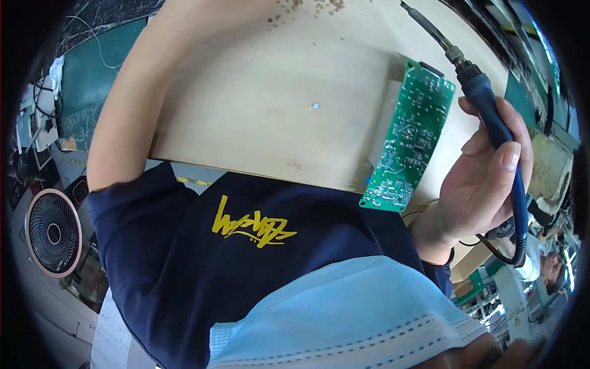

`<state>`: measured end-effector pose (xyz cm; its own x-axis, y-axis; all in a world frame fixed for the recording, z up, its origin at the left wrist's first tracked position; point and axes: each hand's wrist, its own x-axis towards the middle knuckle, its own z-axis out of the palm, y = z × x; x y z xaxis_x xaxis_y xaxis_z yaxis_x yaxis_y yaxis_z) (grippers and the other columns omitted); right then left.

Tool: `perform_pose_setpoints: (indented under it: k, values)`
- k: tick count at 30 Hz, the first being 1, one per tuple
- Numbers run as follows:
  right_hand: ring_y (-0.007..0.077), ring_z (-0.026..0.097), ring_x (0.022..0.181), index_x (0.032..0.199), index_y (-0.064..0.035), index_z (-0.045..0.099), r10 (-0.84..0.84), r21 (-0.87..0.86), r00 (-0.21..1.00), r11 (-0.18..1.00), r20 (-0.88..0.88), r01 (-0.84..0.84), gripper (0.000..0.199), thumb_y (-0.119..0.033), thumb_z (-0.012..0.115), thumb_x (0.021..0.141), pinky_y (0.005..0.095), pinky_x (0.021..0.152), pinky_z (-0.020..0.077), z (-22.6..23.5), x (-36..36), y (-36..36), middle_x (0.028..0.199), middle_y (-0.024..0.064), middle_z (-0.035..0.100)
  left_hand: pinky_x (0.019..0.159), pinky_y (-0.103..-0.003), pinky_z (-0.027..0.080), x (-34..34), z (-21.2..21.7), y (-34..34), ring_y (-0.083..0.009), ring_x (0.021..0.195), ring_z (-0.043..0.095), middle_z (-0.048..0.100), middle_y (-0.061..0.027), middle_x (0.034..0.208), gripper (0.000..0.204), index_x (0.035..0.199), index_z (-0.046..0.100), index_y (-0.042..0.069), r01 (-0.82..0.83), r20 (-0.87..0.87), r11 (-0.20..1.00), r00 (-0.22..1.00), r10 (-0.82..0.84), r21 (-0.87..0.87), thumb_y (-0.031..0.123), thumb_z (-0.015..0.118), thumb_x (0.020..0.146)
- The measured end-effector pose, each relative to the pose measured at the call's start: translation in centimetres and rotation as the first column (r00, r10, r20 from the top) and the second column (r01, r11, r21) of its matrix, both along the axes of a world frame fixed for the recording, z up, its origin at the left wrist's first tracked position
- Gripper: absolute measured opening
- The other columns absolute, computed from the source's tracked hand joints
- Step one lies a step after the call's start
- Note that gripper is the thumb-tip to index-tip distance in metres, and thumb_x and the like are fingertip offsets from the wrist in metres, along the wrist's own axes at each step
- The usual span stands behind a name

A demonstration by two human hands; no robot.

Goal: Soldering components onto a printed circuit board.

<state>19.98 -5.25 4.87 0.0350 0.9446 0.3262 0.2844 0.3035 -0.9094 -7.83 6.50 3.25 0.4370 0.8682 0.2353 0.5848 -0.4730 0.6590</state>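
Note:
My right hand (482,178) is wrapped round the dark blue handle of a soldering iron (485,101), fingers and thumb closed on it. The iron's thin metal tip points up and left, above the board and apart from it. Just left of that hand, a long green circuit board (413,138) lies with its soldered side up near the table's front edge. A pale part shows under its left side. My left forearm (138,92) reaches across the table's left side to the upper edge, where the left hand is out of view.
The pale tabletop (246,117) carries a small whitish bit (316,105) and brown crumbs (316,7) at the far edge. A cable (521,237) hangs from the iron's handle. A round fan (54,232) stands at left. Another person (544,267) is at the far right.

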Motion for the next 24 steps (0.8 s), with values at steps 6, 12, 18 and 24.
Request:
perform_pose_setpoints:
  k: [6, 12, 18, 24]
  values:
    - [0.0345, 0.07, 0.092, 0.127, 0.0191, 0.057, 0.046, -0.066, 0.994, 0.997, 0.095, -0.04, 0.052, -0.028, 0.049, 0.106, 0.0361, 0.084, 0.0505, -0.4, -3.0, 1.9, 0.088, 0.0234, 0.065, 0.055, -0.03, 0.042, -1.5, -1.6, 0.1, -0.0183, 0.056, 0.056, 0.056, -0.011, 0.066, 0.01, 0.083, 0.059, 0.001, 0.107, 0.14, 0.988, 0.983, -0.122, 0.108, 0.001, 0.067, 0.088]
    - [0.0257, 0.07, 0.086, 0.124, 0.01, 0.062, 0.086, -0.095, 0.992, 0.992, 0.093, -0.077, 0.046, -0.031, 0.058, 0.104, 0.0304, 0.077, 0.0519, -1.3, -4.1, 2.2, 0.104, 0.0226, 0.069, 0.049, -0.028, 0.039, -1.1, -3.1, 0.7, -0.0169, 0.054, 0.053, 0.057, -0.0086, 0.065, 0.01, 0.083, 0.06, 0.001, -0.038, 0.222, 0.996, 0.975, 0.02, 0.079, 0.002, 0.07, 0.083]
    - [0.0208, 0.07, 0.082, 0.122, 0.0053, 0.064, 0.083, -0.106, 0.986, 0.992, 0.142, -0.068, 0.041, -0.032, 0.06, 0.105, 0.0266, 0.072, 0.0526, -1.8, -4.0, 2.1, 0.111, 0.0209, 0.07, 0.057, -0.033, 0.045, -0.8, -4.3, 0.7, -0.0235, 0.064, 0.058, 0.059, -0.0112, 0.069, 0.007, 0.081, 0.061, 0.0, -0.038, 0.234, 0.954, 0.972, -0.034, 0.296, 0.0, 0.068, 0.08]
    - [0.0199, 0.068, 0.078, 0.12, 0.0047, 0.064, 0.118, -0.076, 0.978, 0.991, 0.171, -0.106, 0.04, -0.032, 0.059, 0.105, 0.0265, 0.069, 0.0516, -1.8, -4.0, 2.3, 0.106, 0.0216, 0.071, 0.062, -0.037, 0.046, -1.8, -5.0, 1.4, -0.0284, 0.069, 0.058, 0.06, -0.0117, 0.072, 0.011, 0.08, 0.06, 0.002, 0.077, 0.225, 0.939, 0.961, -0.158, 0.334, -0.001, 0.069, 0.076]
